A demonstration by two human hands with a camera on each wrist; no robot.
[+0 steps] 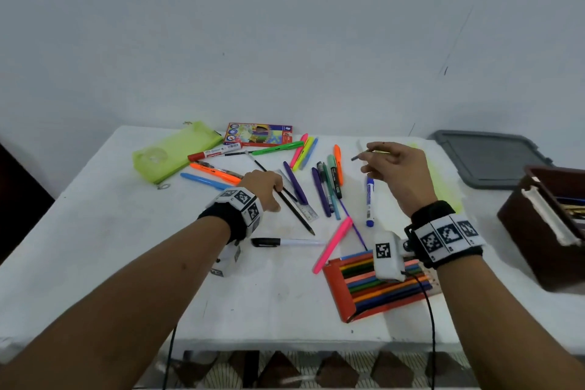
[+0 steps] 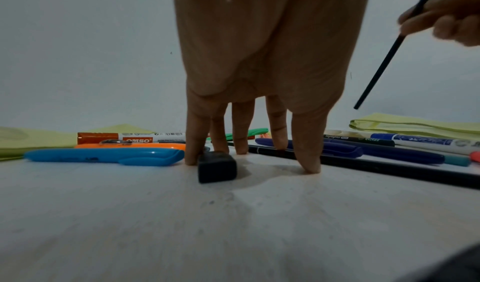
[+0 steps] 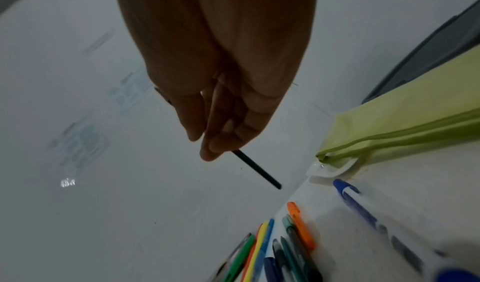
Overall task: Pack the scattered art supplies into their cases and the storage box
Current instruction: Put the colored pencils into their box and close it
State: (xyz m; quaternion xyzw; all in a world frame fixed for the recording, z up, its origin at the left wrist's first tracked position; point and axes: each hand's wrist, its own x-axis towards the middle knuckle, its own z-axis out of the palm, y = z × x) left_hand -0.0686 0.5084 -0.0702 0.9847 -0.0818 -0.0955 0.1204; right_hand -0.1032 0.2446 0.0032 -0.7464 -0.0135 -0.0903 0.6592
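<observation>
1. The left hand (image 1: 264, 188) is planted fingers-down on the desk (image 1: 126, 247), fingers fairly straight and spread, holding nothing. In the left wrist view the fingertips (image 2: 309, 166) press the white surface, with a small dark block (image 2: 217, 166), likely an eraser, just beside them.
2. A long black pencil (image 1: 296, 210) lies right under and beside that hand. Its long axis runs diagonally, from the far left down toward the near right, point nearest me. The left hand is plainly the nearer one to it.
3. The right hand (image 1: 397, 168) is raised over the far right of the desk, pinching a thin dark stick (image 3: 255, 170), probably a slim pencil, between thumb and fingertips; its free end points left.
4. To my eye, that stick belongs in the brown storage box (image 1: 544, 225) standing well to the right, off the desk edge.
5. The open orange case (image 1: 342, 294) of colour pencils sits near the front edge; the pencils look like smooth painted wood, packed side by side.
6. Scattered between the hands are glossy plastic pens and highlighters, a blue-capped marker (image 1: 369, 199) and a clear ruler (image 1: 308, 209).
7. A lime mesh pouch (image 1: 171, 155) lies soft and flat at the far left.
</observation>
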